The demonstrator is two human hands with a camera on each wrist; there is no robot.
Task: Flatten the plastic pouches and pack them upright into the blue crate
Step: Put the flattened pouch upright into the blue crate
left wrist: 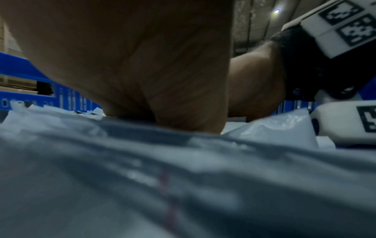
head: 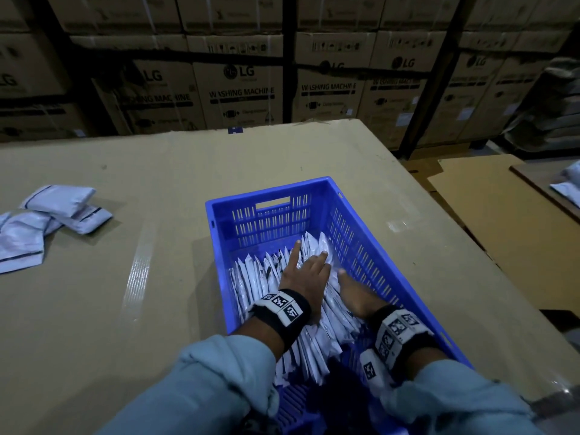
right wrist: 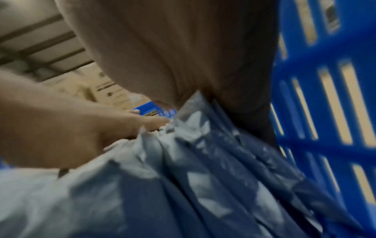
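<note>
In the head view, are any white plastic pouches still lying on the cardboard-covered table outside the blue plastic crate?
Yes: a loose pile of white plastic pouches lies on the cardboard-covered table, left of the blue plastic crate.

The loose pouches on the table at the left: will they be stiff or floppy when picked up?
Probably floppy: the loose pouches lie crumpled and bent over each other. Likely slippery too, as their plastic looks glossy. They seem puffy, so perhaps light for their size.

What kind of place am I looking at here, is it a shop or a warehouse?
Most likely a warehouse or packing area: stacked cartons marked washing machine line the back on dark metal racking, and the blue crate of pouches sits on a cardboard-covered bench.
</note>
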